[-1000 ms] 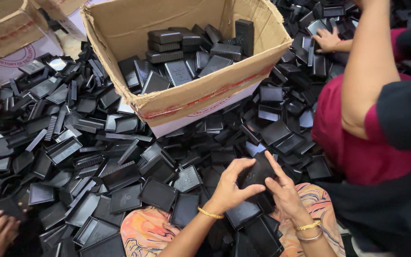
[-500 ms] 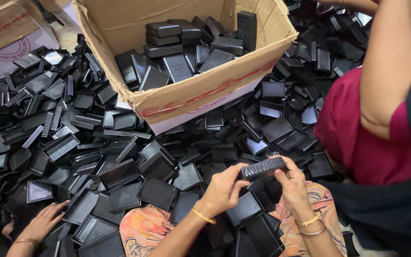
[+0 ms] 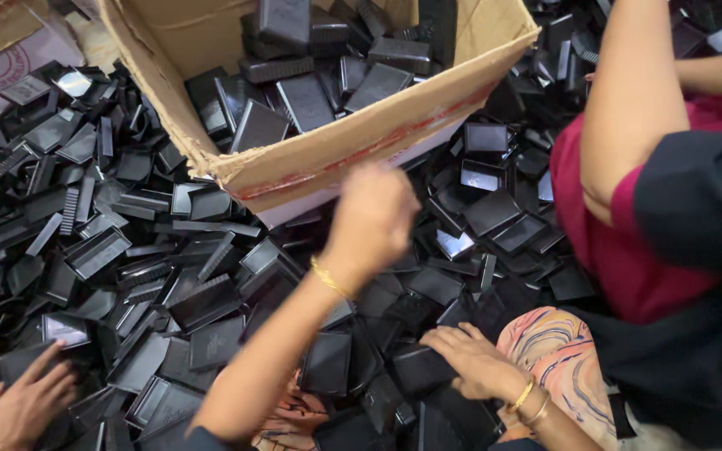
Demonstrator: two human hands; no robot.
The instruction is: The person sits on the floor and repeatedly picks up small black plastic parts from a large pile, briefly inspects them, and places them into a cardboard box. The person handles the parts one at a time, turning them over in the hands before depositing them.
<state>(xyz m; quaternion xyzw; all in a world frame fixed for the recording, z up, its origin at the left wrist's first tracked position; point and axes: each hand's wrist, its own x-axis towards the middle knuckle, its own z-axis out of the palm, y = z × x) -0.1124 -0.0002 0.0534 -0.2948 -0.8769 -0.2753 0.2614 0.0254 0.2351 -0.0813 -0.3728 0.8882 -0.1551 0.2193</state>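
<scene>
Left hand (image 3: 371,219) blurred near cardboard box (image 3: 361,142), grip unclear; right hand (image 3: 470,359) flat, open on black cases (image 3: 419,367)

I see the floor (image 3: 85,38), bare only at far left, buried under a heap of black plastic trays (image 3: 169,284); a cardboard box (image 3: 361,142) sits at far centre.
</scene>
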